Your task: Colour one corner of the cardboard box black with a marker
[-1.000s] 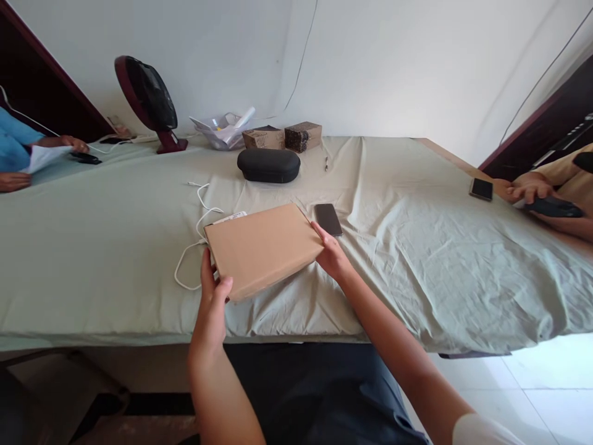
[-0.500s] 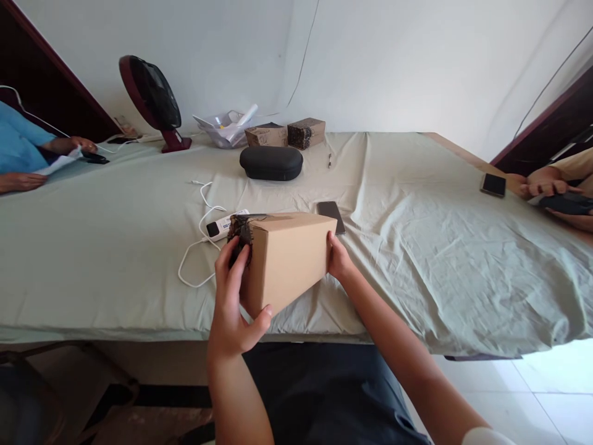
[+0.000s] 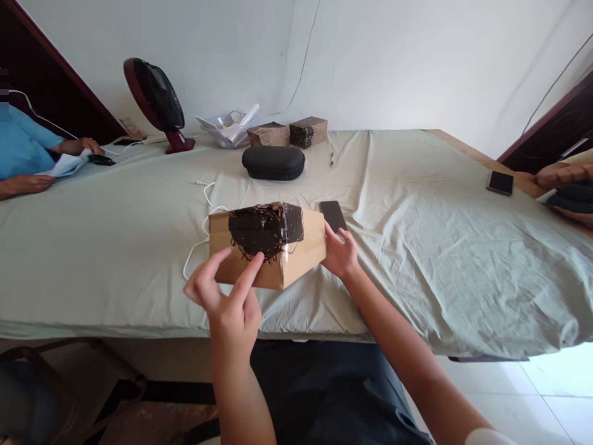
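A brown cardboard box (image 3: 306,250) rests on the sheet-covered table (image 3: 417,235) in front of me. Its upper face carries a clear window over a black tangled filling (image 3: 265,228). My right hand (image 3: 340,252) presses against the box's right end. My left hand (image 3: 227,304) hovers at the box's near left corner with fingers spread, its fingertips touching or just off the cardboard. A dark phone (image 3: 333,216) lies just behind the box on the right. A white cable (image 3: 200,232) runs out from behind the box on the left.
A black oval case (image 3: 273,163), two small cardboard boxes (image 3: 287,133), a clear bag (image 3: 226,131) and a desk fan (image 3: 156,102) stand at the back. A person in blue (image 3: 23,154) sits at left. Another person's hands (image 3: 563,185) and a phone (image 3: 500,182) are at right.
The box was rolled over from its plain flat face onto its edge and then further, so the window with black filling now faces up. My left hand let go and opened.
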Motion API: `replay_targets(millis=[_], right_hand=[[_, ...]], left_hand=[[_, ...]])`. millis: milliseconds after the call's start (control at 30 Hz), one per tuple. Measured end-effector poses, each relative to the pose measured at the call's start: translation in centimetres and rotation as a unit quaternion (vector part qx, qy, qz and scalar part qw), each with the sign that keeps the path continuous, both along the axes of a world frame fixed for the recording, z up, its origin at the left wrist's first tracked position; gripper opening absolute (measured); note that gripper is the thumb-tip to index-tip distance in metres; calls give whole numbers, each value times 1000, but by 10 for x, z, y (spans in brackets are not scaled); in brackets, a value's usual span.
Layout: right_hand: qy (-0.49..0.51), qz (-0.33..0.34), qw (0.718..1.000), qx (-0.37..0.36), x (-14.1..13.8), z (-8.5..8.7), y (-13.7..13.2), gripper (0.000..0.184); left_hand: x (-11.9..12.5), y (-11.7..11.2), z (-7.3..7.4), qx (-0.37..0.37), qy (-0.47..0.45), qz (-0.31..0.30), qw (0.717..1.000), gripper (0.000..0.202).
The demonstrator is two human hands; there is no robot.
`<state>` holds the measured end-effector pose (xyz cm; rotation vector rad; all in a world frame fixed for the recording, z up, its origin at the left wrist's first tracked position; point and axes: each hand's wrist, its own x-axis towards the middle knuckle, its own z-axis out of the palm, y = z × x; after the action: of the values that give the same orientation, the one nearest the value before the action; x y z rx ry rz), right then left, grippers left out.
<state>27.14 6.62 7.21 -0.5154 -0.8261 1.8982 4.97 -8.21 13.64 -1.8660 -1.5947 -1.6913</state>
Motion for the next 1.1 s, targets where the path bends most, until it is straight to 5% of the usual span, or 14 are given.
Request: replay_targets(millis=[167, 433, 633, 733, 833, 933, 1100], right_hand=[[-8, 18, 1000, -4, -5, -2, 0, 62], [-22, 36, 999, -5, -6, -9, -2, 40], [-71, 83, 993, 36, -17, -20, -11, 68], [-118, 95, 981, 119, -23, -27, -13, 90], [-189, 42, 942, 274, -29, -36, -14, 100], [-282, -26, 866, 413, -35, -45, -17, 102], [-336, 8, 785, 521, -42, -57, -23, 116]], left_hand=[[1, 7, -6, 66, -63, 69, 993, 54], [5, 13, -4, 104, -270, -14, 957, 32], [9, 17, -14, -1, -245, -89, 965, 90], [17, 21, -19, -62, -201, -81, 974, 118], [28, 28, -26, -93, -173, -48, 979, 133], [35, 37, -38, -54, -149, 21, 987, 151], [43, 51, -52, 25, -116, 138, 983, 162]])
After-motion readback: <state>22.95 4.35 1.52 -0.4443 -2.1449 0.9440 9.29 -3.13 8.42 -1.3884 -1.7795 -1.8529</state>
